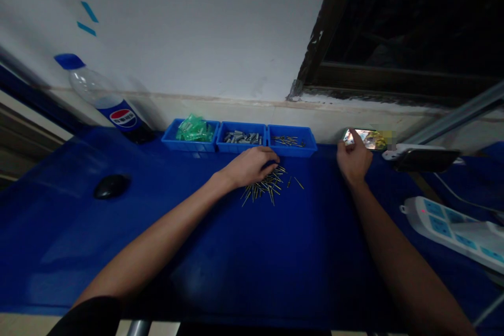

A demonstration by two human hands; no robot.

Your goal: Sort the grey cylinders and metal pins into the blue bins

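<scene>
My left hand [255, 165] rests over a pile of thin brass-coloured metal pins [264, 187] on the blue table. Its fingers are loosely bent, with a gap between thumb and fingers; no held pin shows. A pair of pins [298, 182] lies apart, to the right of the pile. At the right, my right hand [355, 160] reaches to a phone [370, 139] that leans by the wall with its screen lit. The index finger is stretched out onto the screen, and the hand grips nothing visible.
Behind the pile stand three blue bins: one with green plastic pieces [195, 129], one with grey metal sleeves [243, 138], one with pins [287, 140]. A Pepsi bottle [124, 115] and black mouse [111, 187] are left. A power strip [444, 223] and dark device [427, 160] lie right.
</scene>
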